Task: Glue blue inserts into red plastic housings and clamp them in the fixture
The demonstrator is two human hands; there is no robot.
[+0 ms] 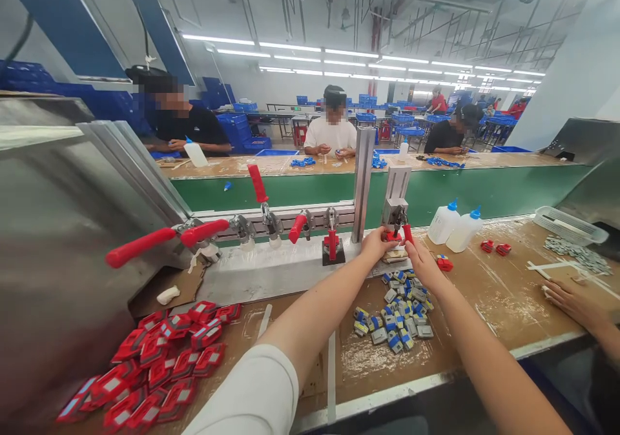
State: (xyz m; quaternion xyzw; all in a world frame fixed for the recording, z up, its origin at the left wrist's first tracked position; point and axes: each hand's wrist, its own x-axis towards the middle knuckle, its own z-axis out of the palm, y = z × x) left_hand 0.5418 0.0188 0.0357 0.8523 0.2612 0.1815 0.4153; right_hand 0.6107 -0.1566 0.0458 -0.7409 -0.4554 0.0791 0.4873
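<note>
My left hand (375,244) and my right hand (420,259) meet at a small clamp fixture (396,219) on the metal rail at the back of the bench. Both hands pinch a small red part (393,235) sitting on a tan block (394,255) under the clamp. The right hand's fingers also touch the clamp's red handle (408,233). A heap of several small grey, blue and yellow parts (396,312) lies just below my hands.
A pile of red parts (159,361) lies at the front left. Toggle clamps with red handles (203,232) line the rail. Two white squeeze bottles (455,226) and a white tray (569,225) stand right. Another person's hand (576,301) rests at the right edge. Workers sit across the green conveyor (484,190).
</note>
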